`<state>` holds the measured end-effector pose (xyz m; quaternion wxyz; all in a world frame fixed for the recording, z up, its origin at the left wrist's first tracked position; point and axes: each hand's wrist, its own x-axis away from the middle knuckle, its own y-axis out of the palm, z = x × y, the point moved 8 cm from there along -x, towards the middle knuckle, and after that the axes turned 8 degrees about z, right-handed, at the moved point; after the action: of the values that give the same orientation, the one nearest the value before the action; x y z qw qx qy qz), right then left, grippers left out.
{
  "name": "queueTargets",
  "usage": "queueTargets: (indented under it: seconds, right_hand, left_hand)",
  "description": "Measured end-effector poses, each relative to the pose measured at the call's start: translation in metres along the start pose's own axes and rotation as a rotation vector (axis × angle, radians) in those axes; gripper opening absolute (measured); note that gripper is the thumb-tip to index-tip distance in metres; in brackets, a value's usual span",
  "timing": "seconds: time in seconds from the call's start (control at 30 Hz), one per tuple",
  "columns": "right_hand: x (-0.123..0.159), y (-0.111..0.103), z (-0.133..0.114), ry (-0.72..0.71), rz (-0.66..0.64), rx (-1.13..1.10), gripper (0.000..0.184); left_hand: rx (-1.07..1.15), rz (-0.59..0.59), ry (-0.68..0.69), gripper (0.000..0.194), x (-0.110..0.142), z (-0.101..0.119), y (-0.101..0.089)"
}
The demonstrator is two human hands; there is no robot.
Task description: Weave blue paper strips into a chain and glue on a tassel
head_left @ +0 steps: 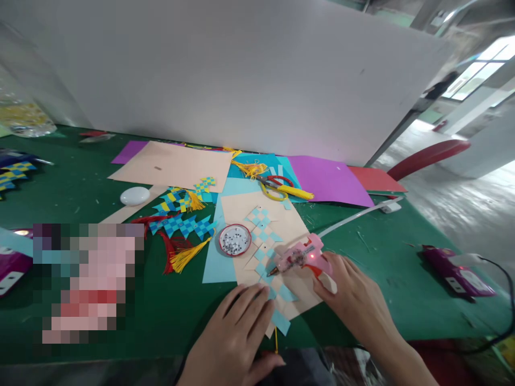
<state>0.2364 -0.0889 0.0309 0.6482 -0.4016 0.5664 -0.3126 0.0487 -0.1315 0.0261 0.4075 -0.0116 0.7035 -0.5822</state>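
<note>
My right hand (pixel 354 292) is closed round the handle of a pink hot glue gun (pixel 295 254), with a finger at its orange trigger. Its nozzle points down-left onto a light blue and peach woven paper strip (pixel 264 236) with zigzag edges. A clear glue stick runs out of the gun's back. Flat beside the nozzle, my left hand (pixel 239 327) rests with fingers stretched over the strip's lower left side. A yellow cord (pixel 276 340) hangs from the strip's near end, close to my left thumb. Left of the strip stands a round dish (pixel 221 242) of small googly eyes.
Blue and yellow woven paper fish (pixel 183 225) with tassels lie left of the dish. Behind are pliers (pixel 277 187), a peach sheet (pixel 181 163) and a purple sheet (pixel 328 179). A purple power box (pixel 458 272) with a cable sits right. A grey panel (pixel 241 69) borders the green table.
</note>
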Motion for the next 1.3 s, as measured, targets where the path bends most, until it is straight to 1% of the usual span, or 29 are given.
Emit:
queueTargets:
  seconds: [0.2, 0.3, 0.5, 0.6, 0.77, 0.83, 0.9, 1.0, 1.03, 1.1, 1.13, 1.2, 1.23, 1.3]
  right_hand:
    - [0.001, -0.005, -0.002, -0.034, 0.033, -0.012, 0.028]
    - [0.003, -0.003, 0.001, -0.009, 0.025, -0.007, 0.032]
    - [0.007, -0.005, 0.015, 0.184, 0.066, -0.002, 0.043]
    - [0.009, -0.008, 0.022, 0.265, 0.064, -0.043, 0.051]
    - [0.007, -0.009, 0.035, 0.324, 0.058, -0.097, 0.053]
    - [0.007, -0.006, 0.042, 0.341, 0.072, -0.091, 0.054]
    - [0.006, 0.0, 0.047, 0.353, 0.081, -0.088, 0.054]
    - [0.006, 0.013, 0.047, 0.348, 0.083, -0.074, 0.052]
    - [0.006, 0.018, 0.047, 0.347, 0.078, -0.063, 0.05]
    - [0.005, 0.026, 0.046, 0.365, 0.057, -0.037, 0.045]
    - [0.005, 0.029, 0.045, 0.377, 0.051, -0.028, 0.043]
    - [0.004, 0.03, 0.044, 0.379, 0.067, -0.02, 0.041]
    - [0.003, 0.03, 0.042, 0.361, 0.085, -0.02, 0.041]
    - [0.001, 0.028, 0.039, 0.312, 0.122, -0.019, 0.04]
  left_hand:
    - [-0.021, 0.007, 0.007, 0.05, 0.0, 0.001, 0.0]
    - [-0.021, 0.001, 0.007, 0.051, 0.0, 0.001, 0.0]
    - [-0.014, -0.007, 0.001, 0.051, 0.001, 0.0, 0.0]
    - [-0.019, -0.003, -0.002, 0.052, 0.0, -0.001, -0.002]
    - [0.016, 0.052, -0.016, 0.049, 0.001, 0.0, -0.003]
    - [0.083, 0.114, -0.048, 0.04, 0.004, 0.0, -0.005]
    - [0.179, 0.211, -0.104, 0.028, 0.007, -0.003, -0.012]
    - [0.282, 0.316, -0.218, 0.021, 0.01, -0.016, -0.027]
    - [0.282, 0.321, -0.251, 0.021, 0.008, -0.023, -0.032]
    - [0.231, 0.347, -0.367, 0.023, 0.005, -0.045, -0.043]
    - [0.186, 0.37, -0.408, 0.02, 0.002, -0.058, -0.049]
    - [0.09, 0.347, -0.467, 0.012, -0.008, -0.083, -0.051]
    - [0.05, 0.304, -0.473, 0.01, -0.015, -0.095, -0.049]
    - [-0.022, 0.234, -0.463, 0.014, -0.029, -0.116, -0.041]
